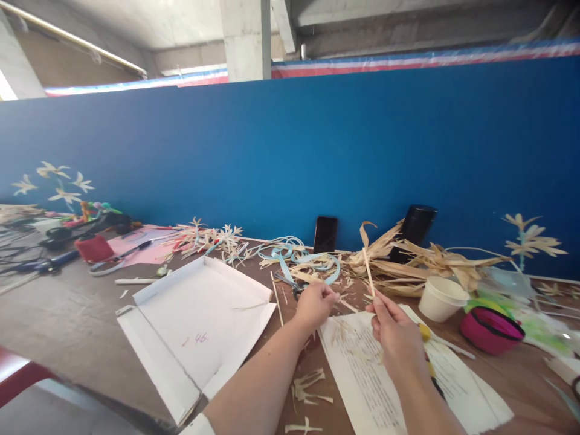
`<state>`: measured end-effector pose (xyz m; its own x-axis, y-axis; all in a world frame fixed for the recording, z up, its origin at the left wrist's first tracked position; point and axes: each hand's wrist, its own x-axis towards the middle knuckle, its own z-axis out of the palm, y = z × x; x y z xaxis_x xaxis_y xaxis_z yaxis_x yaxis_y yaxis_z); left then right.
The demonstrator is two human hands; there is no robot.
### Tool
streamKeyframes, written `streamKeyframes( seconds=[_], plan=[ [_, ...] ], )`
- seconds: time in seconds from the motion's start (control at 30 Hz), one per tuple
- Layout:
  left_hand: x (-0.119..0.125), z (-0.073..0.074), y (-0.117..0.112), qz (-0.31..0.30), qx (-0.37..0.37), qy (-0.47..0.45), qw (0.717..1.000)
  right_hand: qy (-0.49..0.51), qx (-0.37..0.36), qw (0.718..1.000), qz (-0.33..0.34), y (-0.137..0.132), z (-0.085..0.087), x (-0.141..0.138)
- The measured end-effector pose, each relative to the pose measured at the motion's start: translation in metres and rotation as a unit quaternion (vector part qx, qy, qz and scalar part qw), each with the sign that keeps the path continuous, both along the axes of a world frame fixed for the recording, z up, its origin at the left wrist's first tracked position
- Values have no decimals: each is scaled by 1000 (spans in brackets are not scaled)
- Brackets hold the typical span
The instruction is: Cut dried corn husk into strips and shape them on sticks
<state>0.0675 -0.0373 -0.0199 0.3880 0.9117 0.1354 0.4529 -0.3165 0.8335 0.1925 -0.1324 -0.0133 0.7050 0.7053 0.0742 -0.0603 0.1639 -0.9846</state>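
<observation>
Pale thin strip (pixel 368 272) is standing nearly upright, leaning a bit left, and the right hand (pixel 395 326) is pinching its lower end, thumb and fingers closed on it over a printed sheet (pixel 369 380). Left hand (pixel 316 304) is hovering just left of that, fingers curling inward, but honestly I can't tell how tightly they're closing or whether they're gripping anything. Blue ribbon (pixel 336 269) is looping around behind it, dried husks (pixel 423 257) are piling up further right, and a whitish cup (pixel 443 298) is sitting near the right hand. Off to the left, a shallow white box (pixel 206 314) is lying open on the brown table (pixel 86 320).
</observation>
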Motion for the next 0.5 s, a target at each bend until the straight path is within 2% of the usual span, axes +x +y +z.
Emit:
streamKeyframes(
  seconds=[0.2,0.37,0.5],
  plan=[
    [6,3,-3,80,-2,-178,981,113,-32,986,117,0,4,-7],
    [12,9,-14,61,-43,-255,964,92,-45,980,171,0,3,-15],
    [15,8,-18,27,-39,-266,963,66,-32,987,141,2,0,-15]
  ],
)
